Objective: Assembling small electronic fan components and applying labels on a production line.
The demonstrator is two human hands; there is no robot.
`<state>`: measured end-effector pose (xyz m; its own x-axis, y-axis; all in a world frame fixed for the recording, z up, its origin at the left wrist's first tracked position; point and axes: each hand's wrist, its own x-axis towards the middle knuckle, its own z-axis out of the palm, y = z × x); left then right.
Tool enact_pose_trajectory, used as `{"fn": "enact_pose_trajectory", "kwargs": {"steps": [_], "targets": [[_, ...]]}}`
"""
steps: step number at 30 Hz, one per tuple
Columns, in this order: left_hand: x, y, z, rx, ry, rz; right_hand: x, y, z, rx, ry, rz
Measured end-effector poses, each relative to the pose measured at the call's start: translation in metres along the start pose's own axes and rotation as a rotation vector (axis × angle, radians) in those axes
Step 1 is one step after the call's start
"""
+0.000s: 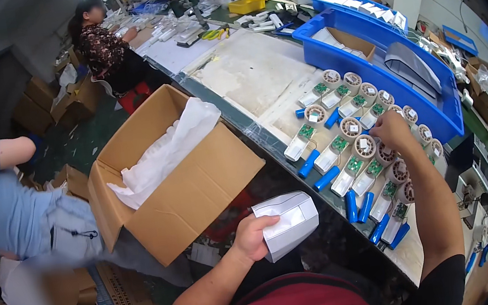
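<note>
My left hand grips a folded white sheet with a shiny pale face, thumb on top, in front of my body. Over the bench, my right hand reaches in among rows of small fan-like assemblies. Its fingers are drawn together and point down; what they pinch or touch is hidden. Each assembly has a round beige slotted head, a white handle shell, a green circuit board and a blue cylindrical battery on wires. Small white square patches sit on many of the round heads.
An open cardboard box with white wrapping stands left of the bench. Blue bins line the far right side. One person sits farther up the bench; another in a blue shirt is at left, near cartons.
</note>
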<state>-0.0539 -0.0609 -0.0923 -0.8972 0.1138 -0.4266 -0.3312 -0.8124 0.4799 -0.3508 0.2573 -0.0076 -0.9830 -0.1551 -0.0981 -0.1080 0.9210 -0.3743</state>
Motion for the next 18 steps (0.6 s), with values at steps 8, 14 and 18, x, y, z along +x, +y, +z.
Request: {"fn": "enact_pose_trajectory", "kwargs": {"steps": [8,14,18], "targets": [[-0.003,-0.001,0.004,0.025,-0.007,0.010,-0.014,0.002,-0.006,-0.025,-0.097,-0.166],[-0.004,-0.005,0.009,0.038,-0.056,0.012,-0.079,-0.024,-0.056,0.196,0.088,-0.263],[-0.014,-0.007,-0.009,0.038,-0.040,0.038,-0.175,-0.083,-0.100,0.400,0.377,-0.738]]}}
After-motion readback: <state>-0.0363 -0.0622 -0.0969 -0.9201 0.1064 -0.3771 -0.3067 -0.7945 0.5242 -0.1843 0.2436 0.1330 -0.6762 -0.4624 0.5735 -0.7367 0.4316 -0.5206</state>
